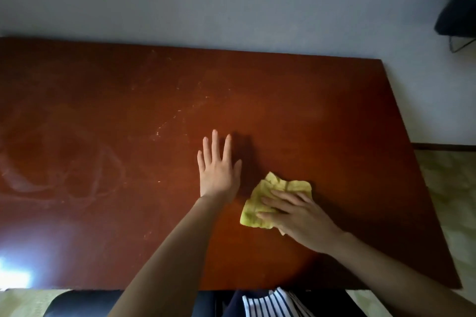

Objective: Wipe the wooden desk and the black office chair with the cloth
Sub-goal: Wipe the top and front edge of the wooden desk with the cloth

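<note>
Here, under straight-fingered right hand (pixel 298 216) on reddish-brown wooden desk (pixel 103 116): crumpled yellow cloth (pixel 257 201), stretched near-left to far-right; left hand (pixel 219 172) splayed beside.

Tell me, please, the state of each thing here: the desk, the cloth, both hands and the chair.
wooden desk: pale smears and specks on its left and middle.
cloth: crumpled, lying on the desk.
left hand: flat on the desk, fingers straight, holding nothing.
right hand: straight fingers pressing the cloth down.
black office chair: only an edge shows, at the desk's near side; no hand touches it.
</note>
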The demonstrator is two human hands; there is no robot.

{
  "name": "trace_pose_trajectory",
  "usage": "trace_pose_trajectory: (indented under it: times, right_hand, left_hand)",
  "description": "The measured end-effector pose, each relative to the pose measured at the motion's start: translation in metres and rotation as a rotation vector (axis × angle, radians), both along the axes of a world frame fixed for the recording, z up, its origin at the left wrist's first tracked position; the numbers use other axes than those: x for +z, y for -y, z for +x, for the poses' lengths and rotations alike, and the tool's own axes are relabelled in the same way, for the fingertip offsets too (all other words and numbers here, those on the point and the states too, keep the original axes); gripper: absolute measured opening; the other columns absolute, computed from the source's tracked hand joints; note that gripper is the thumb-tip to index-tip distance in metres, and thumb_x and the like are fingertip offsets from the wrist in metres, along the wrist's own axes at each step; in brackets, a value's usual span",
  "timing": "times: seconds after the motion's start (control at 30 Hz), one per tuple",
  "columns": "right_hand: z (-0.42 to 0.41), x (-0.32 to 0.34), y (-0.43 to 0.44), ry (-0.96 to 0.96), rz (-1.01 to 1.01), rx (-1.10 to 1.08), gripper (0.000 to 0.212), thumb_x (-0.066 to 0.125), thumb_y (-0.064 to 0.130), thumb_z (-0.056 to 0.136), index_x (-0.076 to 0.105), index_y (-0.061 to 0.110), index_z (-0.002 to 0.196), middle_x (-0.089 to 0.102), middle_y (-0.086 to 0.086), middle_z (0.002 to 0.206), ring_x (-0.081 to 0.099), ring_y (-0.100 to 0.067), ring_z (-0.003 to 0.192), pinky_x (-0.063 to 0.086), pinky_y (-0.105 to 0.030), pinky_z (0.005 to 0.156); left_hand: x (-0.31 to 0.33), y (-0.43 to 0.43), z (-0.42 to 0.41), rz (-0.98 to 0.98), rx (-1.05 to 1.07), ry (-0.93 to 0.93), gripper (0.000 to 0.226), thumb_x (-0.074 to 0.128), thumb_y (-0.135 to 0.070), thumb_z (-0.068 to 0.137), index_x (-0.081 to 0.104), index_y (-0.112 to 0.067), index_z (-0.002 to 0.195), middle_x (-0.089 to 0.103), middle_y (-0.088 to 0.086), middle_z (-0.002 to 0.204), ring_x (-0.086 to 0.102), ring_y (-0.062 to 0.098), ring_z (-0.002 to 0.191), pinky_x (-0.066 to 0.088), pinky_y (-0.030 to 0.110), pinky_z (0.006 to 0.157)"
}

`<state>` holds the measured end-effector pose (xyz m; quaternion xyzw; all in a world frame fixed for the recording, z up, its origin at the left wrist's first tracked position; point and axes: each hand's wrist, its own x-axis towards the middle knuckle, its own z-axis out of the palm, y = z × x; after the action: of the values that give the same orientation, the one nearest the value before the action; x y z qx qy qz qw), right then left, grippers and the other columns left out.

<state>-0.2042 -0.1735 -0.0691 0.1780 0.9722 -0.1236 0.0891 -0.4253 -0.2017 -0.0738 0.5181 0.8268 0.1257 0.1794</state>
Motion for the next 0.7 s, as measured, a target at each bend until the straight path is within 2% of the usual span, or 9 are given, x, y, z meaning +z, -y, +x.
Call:
trace_pose_trajectory:
  times: [0.1, 0.2, 0.3, 0.47, 0.6, 0.7]
  right_hand:
    - [0.012, 0.002, -0.042, -0.036, -0.034, -0.221, 0.05, 0.065, 0.024, 0.088, 0.051, 0.04, 0.133, 0.042, 0.014, 0.145, 0.033, -0.013, 0.137, 0.038, -0.043, 0.101]
    - [0.011, 0.004, -0.099, -0.014, -0.037, -0.339, 0.052, 0.058, 0.022, 0.093, 0.041, 0.042, 0.138, 0.031, 0.018, 0.149, 0.023, -0.012, 0.142, 0.029, -0.042, 0.11]
    - [-0.004, 0.005, -0.157, 0.001, -0.029, -0.388, 0.049, 0.054, 0.025, 0.095, 0.039, 0.041, 0.14, 0.029, 0.017, 0.151, 0.02, -0.013, 0.143, 0.023, -0.039, 0.113]
    - [-0.051, -0.001, -0.233, 0.007, -0.003, -0.47, 0.048, 0.05, 0.03, 0.097, 0.036, 0.043, 0.141, 0.027, 0.013, 0.154, 0.018, -0.017, 0.144, 0.02, -0.043, 0.112]
    - [-0.116, -0.013, -0.275, -0.028, 0.021, -0.536, 0.045, 0.048, 0.035, 0.097, 0.039, 0.042, 0.141, 0.029, 0.007, 0.154, 0.022, -0.025, 0.141, 0.021, -0.048, 0.11]
    - [-0.163, -0.018, -0.291, -0.046, 0.042, -0.527, 0.045, 0.043, 0.036, 0.099, 0.035, 0.042, 0.143, 0.024, 0.006, 0.156, 0.018, -0.026, 0.142, 0.017, -0.049, 0.11]
  left_hand:
    - [-0.008, -0.021, 0.002, 0.142, 0.077, -0.019, 0.053, 0.034, -0.034, 0.101, 0.027, -0.013, 0.148, 0.017, 0.011, 0.158, 0.002, 0.029, 0.147, -0.004, 0.039, 0.117]
    - [-0.015, -0.044, -0.002, 0.2, 0.165, -0.083, 0.049, 0.037, -0.031, 0.1, 0.037, -0.009, 0.143, 0.028, 0.014, 0.153, 0.013, 0.033, 0.145, 0.0, 0.042, 0.116]
    - [-0.022, -0.065, -0.012, 0.151, 0.218, -0.134, 0.049, 0.034, -0.031, 0.101, 0.035, -0.009, 0.145, 0.025, 0.015, 0.155, 0.013, 0.033, 0.145, -0.001, 0.044, 0.116]
    - [-0.033, -0.078, -0.017, 0.026, 0.254, -0.193, 0.057, 0.013, -0.043, 0.1, 0.015, -0.018, 0.152, 0.004, 0.01, 0.16, -0.006, 0.026, 0.147, -0.01, 0.045, 0.117]
    - [-0.036, -0.082, -0.021, 0.031, 0.277, -0.198, 0.057, 0.018, -0.041, 0.099, 0.016, -0.018, 0.151, 0.006, 0.01, 0.159, -0.003, 0.025, 0.147, -0.001, 0.046, 0.117]
    - [-0.036, -0.083, -0.022, 0.027, 0.283, -0.204, 0.058, 0.022, -0.04, 0.098, 0.016, -0.017, 0.151, 0.008, 0.01, 0.159, 0.0, 0.024, 0.147, 0.003, 0.045, 0.117]
